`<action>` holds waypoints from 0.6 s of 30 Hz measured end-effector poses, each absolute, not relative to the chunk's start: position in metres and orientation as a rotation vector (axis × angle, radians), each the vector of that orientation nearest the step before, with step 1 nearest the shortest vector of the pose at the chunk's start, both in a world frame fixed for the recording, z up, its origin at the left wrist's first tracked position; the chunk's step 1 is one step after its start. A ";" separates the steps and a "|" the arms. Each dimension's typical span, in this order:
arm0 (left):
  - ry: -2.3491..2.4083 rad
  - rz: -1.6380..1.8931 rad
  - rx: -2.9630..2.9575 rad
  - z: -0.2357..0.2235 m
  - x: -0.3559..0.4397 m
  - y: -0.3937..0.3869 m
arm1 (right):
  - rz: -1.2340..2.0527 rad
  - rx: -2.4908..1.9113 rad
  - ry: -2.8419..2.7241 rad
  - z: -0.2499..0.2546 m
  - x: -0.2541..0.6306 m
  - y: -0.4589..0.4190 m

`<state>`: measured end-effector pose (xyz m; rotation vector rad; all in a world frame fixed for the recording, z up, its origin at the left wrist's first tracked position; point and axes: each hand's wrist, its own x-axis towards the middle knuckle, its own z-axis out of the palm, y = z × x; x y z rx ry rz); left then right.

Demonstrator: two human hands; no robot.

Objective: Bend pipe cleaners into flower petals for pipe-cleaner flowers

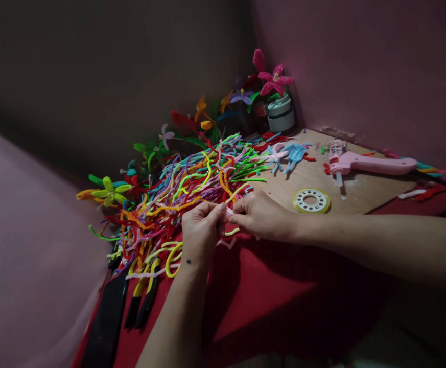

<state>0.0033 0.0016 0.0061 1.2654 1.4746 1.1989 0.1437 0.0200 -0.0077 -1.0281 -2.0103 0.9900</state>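
Note:
Over the front of the red table, my left hand (202, 232) and my right hand (265, 219) meet fingertip to fingertip. Both are closed in a pinch on a small pale pink pipe cleaner piece (229, 212), mostly hidden by the fingers. Just beyond my left hand spreads a large tangled heap of colourful pipe cleaners (192, 176). A pale yellow pipe cleaner (232, 232) pokes out under my hands. To the right of my right hand lies a roll of clear tape (310, 200) with a white core.
A pink glue gun (376, 163) rests on a wooden board (360, 197). Pipe cleaner flowers (274, 80) stand behind the heap, some by a round grey container (281, 115). Yellow-and-black-handled pliers (148, 291) and a long black object (106, 322) lie at left. Walls rise behind.

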 end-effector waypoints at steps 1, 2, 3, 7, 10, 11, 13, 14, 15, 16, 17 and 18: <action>1.446 1.158 1.207 0.007 0.000 0.003 | 1.150 -0.988 -1.997 -0.008 0.144 0.021; 1.412 1.110 1.142 0.007 -0.002 0.005 | 1.308 -0.940 -1.977 -0.009 0.145 0.022; 1.382 1.060 1.083 0.008 -0.005 0.006 | 1.431 -0.895 -1.958 -0.010 0.145 0.023; 1.405 1.001 1.059 0.010 -0.007 0.006 | 1.276 -0.915 -1.951 -0.012 0.143 0.020; 1.492 1.046 1.144 0.011 -0.003 0.005 | 1.010 -0.981 -1.936 -0.013 0.139 0.017; 1.509 1.050 1.158 0.012 -0.002 0.005 | 1.080 -0.975 -1.925 -0.013 0.139 0.017; 1.507 1.046 1.169 0.014 -0.003 0.005 | 1.441 -0.922 -1.847 -0.015 0.138 0.018; 1.491 1.034 1.168 0.014 -0.004 0.005 | 1.657 -0.879 -1.761 -0.016 0.138 0.019; 1.471 1.019 1.167 0.015 -0.006 0.005 | 1.845 -0.830 -1.653 -0.017 0.138 0.020; 1.448 1.010 1.167 0.015 -0.007 0.005 | 1.987 -0.784 -1.541 -0.018 0.139 0.022; 1.423 1.007 1.167 0.015 -0.009 0.005 | 2.087 -0.743 -1.442 -0.018 0.139 0.023; 1.398 1.006 1.168 0.014 -0.011 0.005 | 2.152 -0.709 -1.361 -0.018 0.140 0.024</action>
